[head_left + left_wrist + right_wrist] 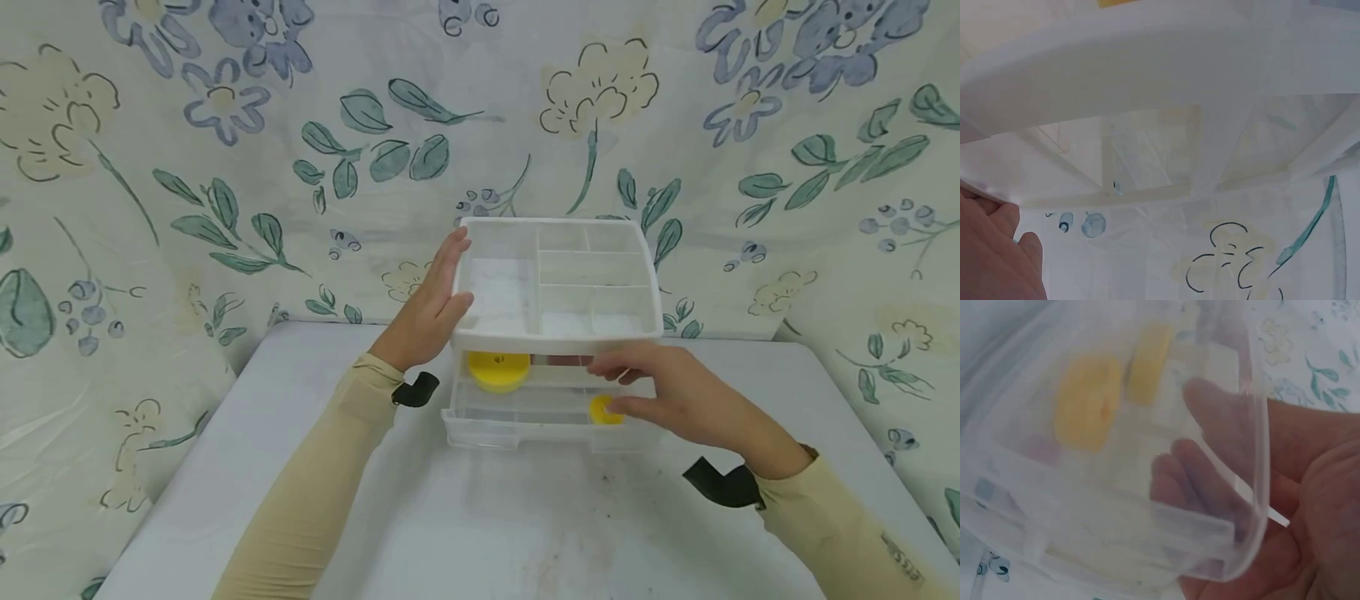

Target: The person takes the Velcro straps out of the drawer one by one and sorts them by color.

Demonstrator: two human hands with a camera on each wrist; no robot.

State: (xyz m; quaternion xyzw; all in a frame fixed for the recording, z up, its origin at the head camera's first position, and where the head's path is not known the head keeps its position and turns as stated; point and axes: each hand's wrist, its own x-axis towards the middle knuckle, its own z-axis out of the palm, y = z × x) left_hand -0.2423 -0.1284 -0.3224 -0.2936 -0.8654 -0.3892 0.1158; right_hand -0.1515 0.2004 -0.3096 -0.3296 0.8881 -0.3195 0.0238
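A white plastic organizer (555,343) with a divided top tray stands on the table, and its clear drawer (480,429) is pulled out at the front. My left hand (426,321) rests with straight fingers along the organizer's left side, the thumb touching the tray rim. Over the drawer's right part is my right hand (678,396), its fingers loosely bent. A small yellow disc (602,410) lies in the drawer near the right thumb. At the drawer's back left sits a bigger yellow round piece (498,371). The right wrist view shows the fingers (1197,475) through the clear plastic.
The white table (360,517) has small dark specks and faint reddish smudges in front of the drawer. Behind it hangs a floral cloth (510,75), close to the organizer's back. A reddish-brown strip (564,361) shows inside the drawer opening.
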